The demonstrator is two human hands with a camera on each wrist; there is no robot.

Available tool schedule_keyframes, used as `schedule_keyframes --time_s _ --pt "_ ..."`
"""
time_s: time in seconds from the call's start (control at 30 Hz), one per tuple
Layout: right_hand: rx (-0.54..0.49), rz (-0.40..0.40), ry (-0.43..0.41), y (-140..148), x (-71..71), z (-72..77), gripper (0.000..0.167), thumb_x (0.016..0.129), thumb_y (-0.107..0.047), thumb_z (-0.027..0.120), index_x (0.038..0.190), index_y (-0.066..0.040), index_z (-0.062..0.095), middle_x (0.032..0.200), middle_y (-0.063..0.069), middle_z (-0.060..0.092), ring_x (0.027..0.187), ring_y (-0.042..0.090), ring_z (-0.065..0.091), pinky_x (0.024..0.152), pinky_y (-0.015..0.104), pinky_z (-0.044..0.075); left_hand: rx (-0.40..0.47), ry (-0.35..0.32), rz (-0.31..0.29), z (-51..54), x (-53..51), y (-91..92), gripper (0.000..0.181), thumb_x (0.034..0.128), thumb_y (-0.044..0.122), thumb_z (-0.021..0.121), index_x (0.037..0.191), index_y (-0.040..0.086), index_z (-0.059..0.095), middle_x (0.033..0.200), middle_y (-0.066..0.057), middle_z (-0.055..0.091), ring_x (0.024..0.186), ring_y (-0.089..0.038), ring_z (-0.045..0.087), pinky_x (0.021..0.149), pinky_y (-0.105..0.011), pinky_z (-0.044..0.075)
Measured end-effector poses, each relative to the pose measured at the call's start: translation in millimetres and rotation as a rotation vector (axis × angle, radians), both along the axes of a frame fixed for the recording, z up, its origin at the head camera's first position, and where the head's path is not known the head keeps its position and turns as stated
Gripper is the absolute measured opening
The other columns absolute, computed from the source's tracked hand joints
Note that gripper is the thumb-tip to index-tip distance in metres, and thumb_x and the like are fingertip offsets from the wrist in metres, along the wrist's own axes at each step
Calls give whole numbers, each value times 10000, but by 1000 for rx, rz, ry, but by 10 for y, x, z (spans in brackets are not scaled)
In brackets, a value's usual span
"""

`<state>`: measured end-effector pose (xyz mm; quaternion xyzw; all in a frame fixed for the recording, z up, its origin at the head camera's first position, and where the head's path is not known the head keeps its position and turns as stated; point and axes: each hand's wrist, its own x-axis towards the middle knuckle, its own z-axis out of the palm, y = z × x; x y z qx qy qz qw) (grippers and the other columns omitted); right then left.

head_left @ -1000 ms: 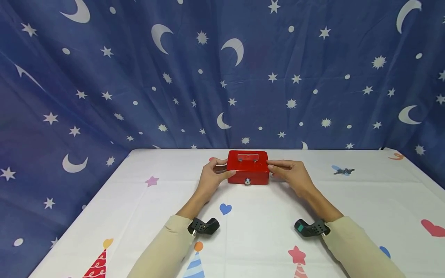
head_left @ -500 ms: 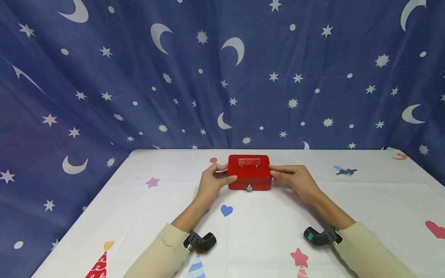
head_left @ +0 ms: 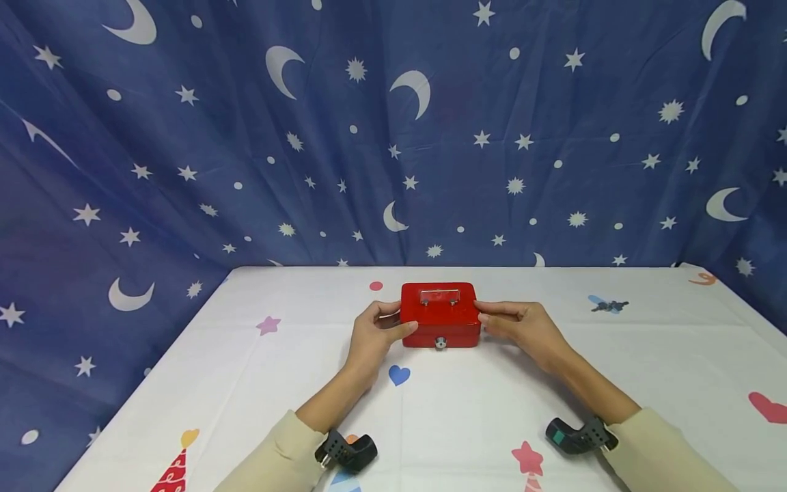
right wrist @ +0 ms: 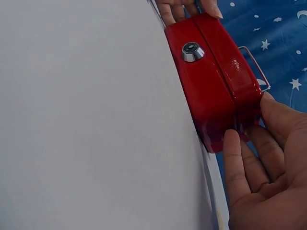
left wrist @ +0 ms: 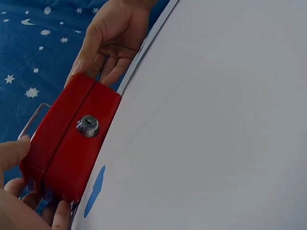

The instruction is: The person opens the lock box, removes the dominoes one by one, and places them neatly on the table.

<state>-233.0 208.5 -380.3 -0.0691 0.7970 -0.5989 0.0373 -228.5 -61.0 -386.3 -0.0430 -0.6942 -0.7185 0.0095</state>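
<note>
A small red cash box [head_left: 440, 314] with a silver lock on its front and a thin wire handle on its lid sits near the far side of the table, lid shut. My left hand [head_left: 369, 344] grips its left end, the thumb at the front corner and the fingers along the side. At the opposite end my right hand [head_left: 533, 335] holds the box between thumb and fingers. The round lock [left wrist: 88, 126] shows clearly in the left wrist view. In the right wrist view the wire handle [right wrist: 255, 67] stands out from the lid.
A white tablecloth [head_left: 467, 403] printed with hearts, stars and party hats covers the table. Behind its far edge hangs a blue curtain [head_left: 344, 157] with moons and stars. Each wrist wears a black strap with a camera.
Both hands have drawn the cash box a short way toward me, away from the table's far edge. Their hold on its two ends looks the same.
</note>
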Motion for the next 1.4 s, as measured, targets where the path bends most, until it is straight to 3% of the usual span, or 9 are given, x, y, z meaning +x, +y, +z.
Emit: schedule_keyframes --time_s 0.3,0.83,1.13,1.4 --pt "-19 17 24 -29 31 -5 518 839 -290 745 1288 -66 616 1226 142 627 1053 265 642 841 333 539 80 -22 3 17 83 -1 432 829 57 722 1230 11 569 1236 -146 580 1130 -294 548 922 -339 498" --pt "3 43 33 -3 75 10 524 838 -273 749 1289 -46 609 1214 141 633 1014 262 660 849 351 537 81 -35 18 17 107 7 416 816 58 733 1199 12 578 1222 -138 587 1107 -289 557 901 -338 508" --pt "179 6 161 22 81 35 490 811 -415 747 1215 -144 681 1147 42 677 1026 198 653 890 390 517 -69 67 -95 -32 22 -121 495 823 90 738 1278 74 543 1239 -109 581 1122 -274 559 890 -368 519" --pt "255 -6 248 29 66 21 478 805 -402 756 1206 -151 685 1163 25 666 1011 216 647 812 265 538 -133 88 -179 -77 -66 -211 664 811 95 754 1406 205 482 1360 -80 506 1204 -271 517 905 -374 508"
